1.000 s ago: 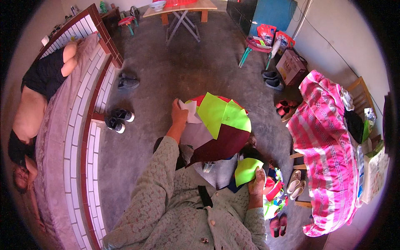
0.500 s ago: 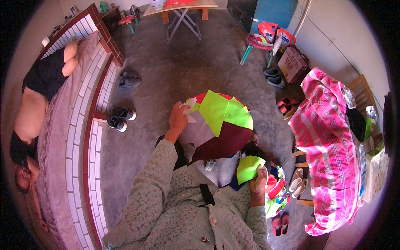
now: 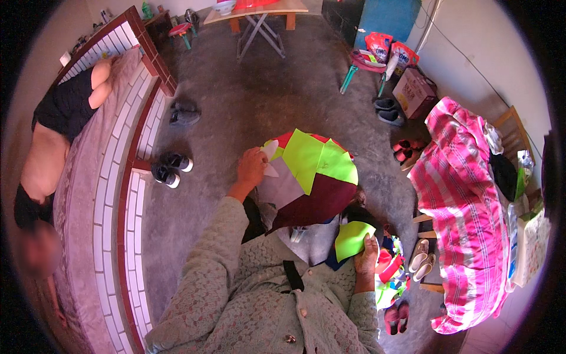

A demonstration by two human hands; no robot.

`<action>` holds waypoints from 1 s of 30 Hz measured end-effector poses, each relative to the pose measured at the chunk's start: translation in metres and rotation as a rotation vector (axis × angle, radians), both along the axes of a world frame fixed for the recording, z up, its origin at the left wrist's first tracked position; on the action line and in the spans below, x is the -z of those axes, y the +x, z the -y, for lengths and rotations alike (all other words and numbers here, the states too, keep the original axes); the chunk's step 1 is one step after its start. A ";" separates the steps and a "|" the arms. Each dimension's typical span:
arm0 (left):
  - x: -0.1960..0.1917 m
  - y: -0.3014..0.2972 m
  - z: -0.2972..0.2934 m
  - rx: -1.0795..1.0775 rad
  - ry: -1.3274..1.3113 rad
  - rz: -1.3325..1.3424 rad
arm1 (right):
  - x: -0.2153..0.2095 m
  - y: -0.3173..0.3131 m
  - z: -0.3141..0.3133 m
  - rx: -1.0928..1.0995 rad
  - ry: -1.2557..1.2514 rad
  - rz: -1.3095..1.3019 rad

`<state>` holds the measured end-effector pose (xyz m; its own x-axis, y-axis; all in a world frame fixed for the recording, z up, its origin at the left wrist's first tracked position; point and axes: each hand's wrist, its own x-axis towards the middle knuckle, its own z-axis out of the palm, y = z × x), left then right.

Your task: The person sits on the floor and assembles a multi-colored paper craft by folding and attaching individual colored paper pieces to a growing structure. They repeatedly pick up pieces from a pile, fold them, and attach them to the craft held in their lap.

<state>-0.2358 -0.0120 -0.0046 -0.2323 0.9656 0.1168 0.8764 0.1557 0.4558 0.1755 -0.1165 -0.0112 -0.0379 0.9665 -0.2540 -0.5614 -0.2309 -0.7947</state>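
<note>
Presently sorting cloth: left hand (image 3: 252, 167) pinching far-left edge of patchwork fabric sheet, green, red, maroon panels (image 3: 312, 177); right hand (image 3: 367, 255) gripping lime-green fabric scrap (image 3: 352, 239), near right; next likely aligning scrap.

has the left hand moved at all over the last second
Yes. The left hand has slid slightly right along the patchwork cloth edge, away from the black sneakers on the floor, fingers pinching the white patch.

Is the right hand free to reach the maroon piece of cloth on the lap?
Probably yes: the right hand rests on a green piece just beside the maroon cloth, with nothing between them.
</note>
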 end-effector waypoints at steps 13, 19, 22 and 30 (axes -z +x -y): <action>-0.076 -0.021 -0.031 0.074 0.377 0.617 | 0.002 0.001 0.002 0.000 0.007 0.020; -0.082 -0.027 -0.070 0.067 0.350 0.667 | 0.013 0.006 0.003 0.021 0.010 0.054; -0.087 -0.031 -0.093 0.167 0.493 0.571 | 0.008 0.003 0.001 0.027 0.017 0.050; -0.098 -0.022 -0.100 0.234 0.567 0.630 | -0.012 -0.005 0.002 0.023 0.006 0.033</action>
<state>-0.2578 0.0884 0.0932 -0.2182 0.8319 0.5103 0.4169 -0.3933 0.8195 0.1710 -0.1184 0.0008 -0.0076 0.9685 -0.2488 -0.5399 -0.2134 -0.8142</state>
